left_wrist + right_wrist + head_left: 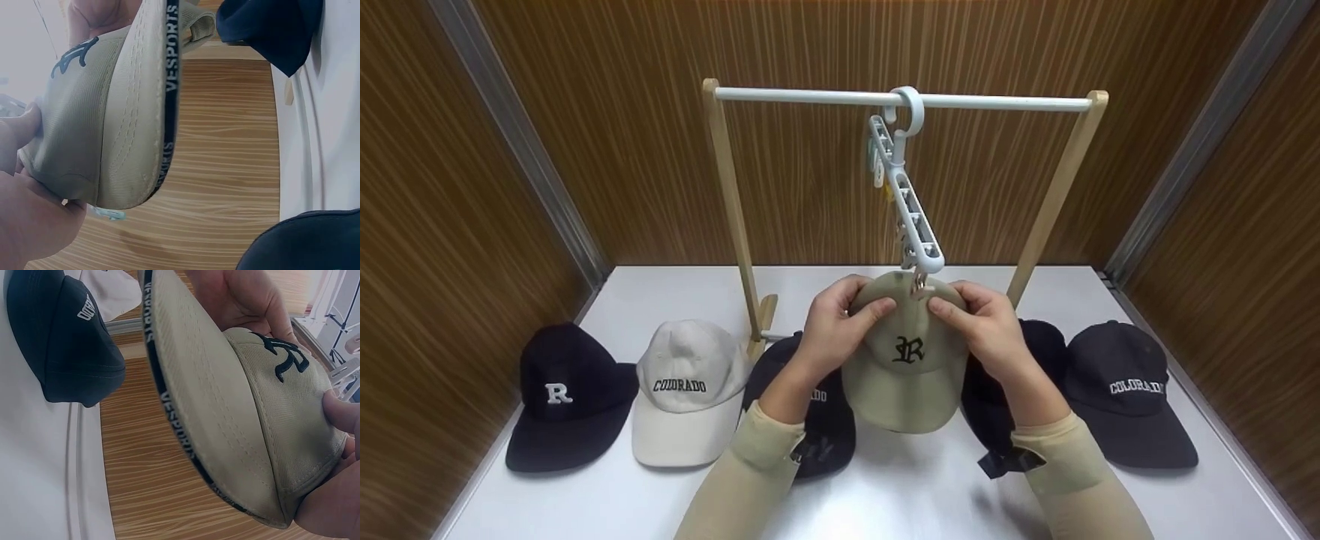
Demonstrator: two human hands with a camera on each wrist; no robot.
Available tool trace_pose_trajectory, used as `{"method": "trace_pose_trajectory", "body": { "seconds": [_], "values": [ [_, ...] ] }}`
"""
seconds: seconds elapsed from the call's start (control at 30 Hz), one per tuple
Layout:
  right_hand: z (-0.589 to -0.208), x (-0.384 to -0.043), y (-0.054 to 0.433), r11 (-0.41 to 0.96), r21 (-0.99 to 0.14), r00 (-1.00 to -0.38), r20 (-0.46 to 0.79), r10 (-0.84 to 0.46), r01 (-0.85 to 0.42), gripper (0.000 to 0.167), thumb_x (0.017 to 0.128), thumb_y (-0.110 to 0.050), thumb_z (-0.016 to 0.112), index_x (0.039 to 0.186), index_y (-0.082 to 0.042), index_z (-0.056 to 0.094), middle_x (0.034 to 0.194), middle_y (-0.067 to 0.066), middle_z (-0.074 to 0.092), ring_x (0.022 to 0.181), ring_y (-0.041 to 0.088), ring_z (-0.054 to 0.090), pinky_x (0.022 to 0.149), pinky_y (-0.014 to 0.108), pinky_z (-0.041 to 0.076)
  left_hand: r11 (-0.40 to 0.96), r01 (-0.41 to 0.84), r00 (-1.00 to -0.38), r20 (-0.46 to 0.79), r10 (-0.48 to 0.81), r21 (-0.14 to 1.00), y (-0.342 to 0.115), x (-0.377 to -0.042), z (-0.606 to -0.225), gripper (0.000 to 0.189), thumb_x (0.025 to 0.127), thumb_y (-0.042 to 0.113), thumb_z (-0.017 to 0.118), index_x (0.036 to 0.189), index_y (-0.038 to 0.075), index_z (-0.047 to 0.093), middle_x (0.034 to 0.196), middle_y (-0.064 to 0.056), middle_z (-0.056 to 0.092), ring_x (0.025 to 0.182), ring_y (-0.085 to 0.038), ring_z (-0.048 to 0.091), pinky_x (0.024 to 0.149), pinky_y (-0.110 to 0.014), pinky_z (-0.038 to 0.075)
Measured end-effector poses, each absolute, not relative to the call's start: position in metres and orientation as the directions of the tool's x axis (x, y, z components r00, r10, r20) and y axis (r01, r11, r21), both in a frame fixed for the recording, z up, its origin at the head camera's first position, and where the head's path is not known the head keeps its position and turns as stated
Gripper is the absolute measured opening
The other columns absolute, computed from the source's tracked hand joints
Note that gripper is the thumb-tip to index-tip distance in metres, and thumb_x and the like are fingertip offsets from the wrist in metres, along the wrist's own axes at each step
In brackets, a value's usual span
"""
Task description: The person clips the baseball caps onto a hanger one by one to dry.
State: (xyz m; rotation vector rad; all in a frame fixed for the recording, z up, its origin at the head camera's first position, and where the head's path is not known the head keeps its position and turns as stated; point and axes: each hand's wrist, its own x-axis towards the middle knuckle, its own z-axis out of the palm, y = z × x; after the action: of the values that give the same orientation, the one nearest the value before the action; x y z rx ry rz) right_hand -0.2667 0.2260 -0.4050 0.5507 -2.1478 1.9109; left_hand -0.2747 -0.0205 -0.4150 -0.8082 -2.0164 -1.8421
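In the head view a khaki baseball cap point(905, 382) with a dark embroidered R hangs below the front end of a pale grey clip hanger point(915, 217). A clip point(920, 283) at that end overlaps the cap's crown. My left hand point(840, 322) grips the crown's left side, thumb on the front and fingers behind. On the right side my right hand point(986, 326) holds it the same way. Both wrist views show the cap's brim and its lettered inner band, with the thumbs pressed on the fabric; the fingers behind are largely hidden.
The hanger hooks over the white bar point(810, 96) of a wooden-legged rack. Along the white table lie a navy R cap point(566, 420), a cream Colorado cap point(686, 427), a dark cap point(836, 427) partly behind my left arm, another dark cap point(986, 397), and a black Colorado cap point(1125, 420).
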Motion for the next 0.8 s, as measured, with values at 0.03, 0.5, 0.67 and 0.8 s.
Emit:
{"method": "trace_pose_trajectory", "body": {
  "seconds": [0.03, 0.5, 0.67, 0.8],
  "values": [
    [-0.404, -0.267, 0.226, 0.091, -0.907, -0.907, 0.399, -0.135, -0.412, 0.011, 0.104, -0.004, 0.077, 0.109, 0.005, 0.079, 0.094, 0.008, 0.075, 0.085, 0.016, 0.07, 0.075, 0.032, 0.061, 0.026, 0.574, -0.804, 0.557, 0.207, 0.819, -0.02, -0.274, -0.414, 0.022, 0.104, 0.02, 0.083, 0.116, 0.003, 0.075, 0.104, -0.002, 0.076, 0.095, -0.016, 0.068, 0.085, -0.035, 0.057],
    [-0.396, -0.27, 0.225, 0.069, -0.917, -0.913, 0.382, -0.14, -0.394, 0.008, 0.104, -0.002, 0.076, 0.109, 0.0, 0.081, 0.097, 0.008, 0.076, 0.088, 0.016, 0.071, 0.077, 0.032, 0.061, 0.058, 0.552, -0.82, 0.528, 0.222, 0.832, -0.023, -0.278, -0.404, 0.026, 0.105, 0.024, 0.081, 0.121, 0.004, 0.075, 0.11, -0.005, 0.078, 0.102, -0.019, 0.071, 0.09, -0.039, 0.059],
    [-0.393, -0.269, 0.223, 0.082, -0.917, -0.916, 0.379, -0.132, -0.391, 0.008, 0.103, 0.0, 0.076, 0.11, 0.001, 0.08, 0.097, 0.008, 0.076, 0.087, 0.016, 0.071, 0.077, 0.032, 0.061, 0.058, 0.54, -0.829, 0.518, 0.211, 0.84, -0.024, -0.278, -0.401, 0.028, 0.106, 0.024, 0.08, 0.125, 0.004, 0.076, 0.115, -0.006, 0.078, 0.106, -0.019, 0.072, 0.093, -0.041, 0.059],
    [-0.39, -0.27, 0.222, 0.073, -0.922, -0.919, 0.369, -0.142, -0.381, 0.008, 0.103, 0.001, 0.075, 0.11, 0.002, 0.08, 0.096, 0.006, 0.076, 0.086, 0.015, 0.071, 0.076, 0.031, 0.061, 0.041, 0.538, -0.831, 0.521, 0.195, 0.842, -0.025, -0.277, -0.4, 0.026, 0.106, 0.021, 0.08, 0.122, 0.002, 0.076, 0.113, -0.007, 0.078, 0.104, -0.019, 0.072, 0.092, -0.04, 0.059]
  ]
}}
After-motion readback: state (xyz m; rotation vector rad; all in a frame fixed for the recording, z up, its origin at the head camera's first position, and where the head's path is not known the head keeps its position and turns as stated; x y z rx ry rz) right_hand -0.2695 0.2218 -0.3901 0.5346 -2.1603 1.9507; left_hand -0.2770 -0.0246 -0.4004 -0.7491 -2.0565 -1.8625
